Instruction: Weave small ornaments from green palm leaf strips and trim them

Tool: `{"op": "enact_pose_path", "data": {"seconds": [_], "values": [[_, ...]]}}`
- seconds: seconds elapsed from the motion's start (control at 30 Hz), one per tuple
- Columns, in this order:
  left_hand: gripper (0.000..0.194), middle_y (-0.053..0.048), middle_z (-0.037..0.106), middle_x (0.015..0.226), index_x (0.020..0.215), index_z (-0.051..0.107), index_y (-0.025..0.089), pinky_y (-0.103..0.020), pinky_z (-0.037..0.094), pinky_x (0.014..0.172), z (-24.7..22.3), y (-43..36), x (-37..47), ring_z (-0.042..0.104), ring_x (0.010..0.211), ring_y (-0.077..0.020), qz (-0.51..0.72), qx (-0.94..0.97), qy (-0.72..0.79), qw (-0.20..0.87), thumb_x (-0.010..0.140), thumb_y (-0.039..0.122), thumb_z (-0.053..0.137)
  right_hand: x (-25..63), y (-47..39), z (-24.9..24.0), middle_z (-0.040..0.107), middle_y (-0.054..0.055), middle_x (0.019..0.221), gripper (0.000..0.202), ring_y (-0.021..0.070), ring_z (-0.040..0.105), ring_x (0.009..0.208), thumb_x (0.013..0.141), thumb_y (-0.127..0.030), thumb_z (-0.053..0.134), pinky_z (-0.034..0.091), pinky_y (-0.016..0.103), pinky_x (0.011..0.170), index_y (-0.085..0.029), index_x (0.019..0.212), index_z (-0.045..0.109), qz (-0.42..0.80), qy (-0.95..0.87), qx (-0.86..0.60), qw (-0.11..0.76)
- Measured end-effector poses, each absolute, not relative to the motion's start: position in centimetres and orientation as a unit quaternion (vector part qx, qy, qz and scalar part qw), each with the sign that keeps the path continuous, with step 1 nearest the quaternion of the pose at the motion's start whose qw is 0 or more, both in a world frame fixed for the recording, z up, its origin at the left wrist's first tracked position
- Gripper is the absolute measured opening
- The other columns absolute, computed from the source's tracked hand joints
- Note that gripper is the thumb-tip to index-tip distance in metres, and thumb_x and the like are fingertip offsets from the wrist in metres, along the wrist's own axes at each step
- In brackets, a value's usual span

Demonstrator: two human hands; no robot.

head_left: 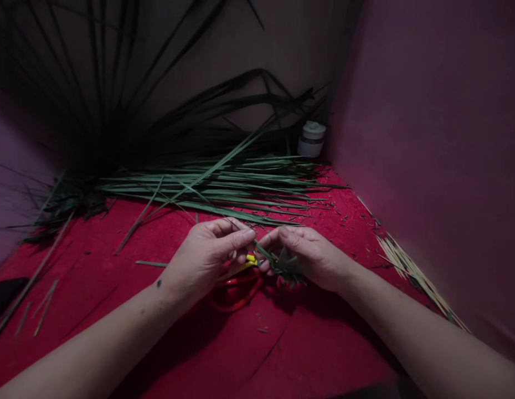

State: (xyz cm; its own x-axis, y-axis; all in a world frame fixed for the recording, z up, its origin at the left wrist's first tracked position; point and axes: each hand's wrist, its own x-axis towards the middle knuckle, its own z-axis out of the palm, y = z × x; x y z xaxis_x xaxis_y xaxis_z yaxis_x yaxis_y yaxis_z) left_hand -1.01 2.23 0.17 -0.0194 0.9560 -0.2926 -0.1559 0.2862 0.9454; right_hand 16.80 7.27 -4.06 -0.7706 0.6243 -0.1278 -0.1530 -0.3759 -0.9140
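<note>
Above the red cloth, my left hand pinches a thin green leaf strip between thumb and forefinger. The strip runs across to a small bunched green leaf piece, with several short pointed ends sticking out. My right hand is closed on that piece, its fingers curled behind and its thumb on top. Just under both hands lies a pair of scissors with red and yellow handles, partly covered by my left hand. The blades are hidden.
Long green leaf blades lie in a pile at the back, with dark cuttings scattered near them. A white lidded jar stands in the far corner. Thin pale sticks lie along the right wall. Tall dark fronds rise at back left.
</note>
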Motion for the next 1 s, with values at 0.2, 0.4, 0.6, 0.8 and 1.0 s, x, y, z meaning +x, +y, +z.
{"op": "enact_pose_path", "data": {"seconds": [0.2,0.4,0.6,0.8,1.0], "values": [[0.016,0.003,0.056,0.053,0.066,0.061,0.014,-0.013,0.035,0.038,0.7,2.4,-1.9,0.045,0.042,-0.0036,0.523,0.365,0.543,0.546,0.07,0.025,0.072,17.0,7.6,-3.5,0.061,0.011,0.114,0.056,0.0218,0.059,0.099,0.08,-0.064,0.05,0.044,0.036,0.087,-0.017,0.108,0.063,0.791,-0.461,-0.223,0.336],[0.016,0.002,0.058,0.059,0.066,0.059,0.013,-0.01,0.033,0.037,1.7,2.6,-2.3,0.048,0.045,-0.003,0.587,0.343,0.549,0.487,0.069,0.022,0.072,16.5,7.4,-3.8,0.059,0.006,0.118,0.056,0.0197,0.058,0.102,0.062,-0.03,0.08,0.047,0.034,0.085,-0.024,0.113,0.058,0.725,-0.536,-0.241,0.359],[0.015,0.001,0.059,0.061,0.068,0.059,0.013,-0.015,0.039,0.036,1.2,2.4,-1.5,0.046,0.043,-0.0046,0.569,0.332,0.538,0.526,0.072,0.024,0.07,16.0,6.8,-3.7,0.065,0.004,0.1,0.045,0.0173,0.06,0.092,0.059,-0.025,0.081,0.049,0.032,0.082,-0.02,0.1,0.062,0.654,-0.567,-0.295,0.404],[0.016,0.001,0.059,0.062,0.069,0.058,0.013,-0.015,0.038,0.034,0.3,2.3,-0.9,0.044,0.041,-0.004,0.546,0.314,0.531,0.567,0.073,0.024,0.069,16.0,6.4,-3.4,0.066,0.001,0.08,0.023,0.0126,0.06,0.073,0.066,-0.023,0.075,0.049,0.027,0.07,-0.016,0.087,0.069,0.645,-0.552,-0.307,0.429],[0.016,0.002,0.058,0.061,0.07,0.056,0.014,-0.015,0.038,0.035,-0.7,2.7,-1.1,0.045,0.043,-0.0047,0.543,0.31,0.51,0.591,0.076,0.024,0.067,16.1,6.8,-3.7,0.068,0.002,0.079,0.024,0.0112,0.06,0.068,0.064,-0.024,0.078,0.049,0.026,0.068,-0.016,0.085,0.071,0.712,-0.498,-0.29,0.402]]}}
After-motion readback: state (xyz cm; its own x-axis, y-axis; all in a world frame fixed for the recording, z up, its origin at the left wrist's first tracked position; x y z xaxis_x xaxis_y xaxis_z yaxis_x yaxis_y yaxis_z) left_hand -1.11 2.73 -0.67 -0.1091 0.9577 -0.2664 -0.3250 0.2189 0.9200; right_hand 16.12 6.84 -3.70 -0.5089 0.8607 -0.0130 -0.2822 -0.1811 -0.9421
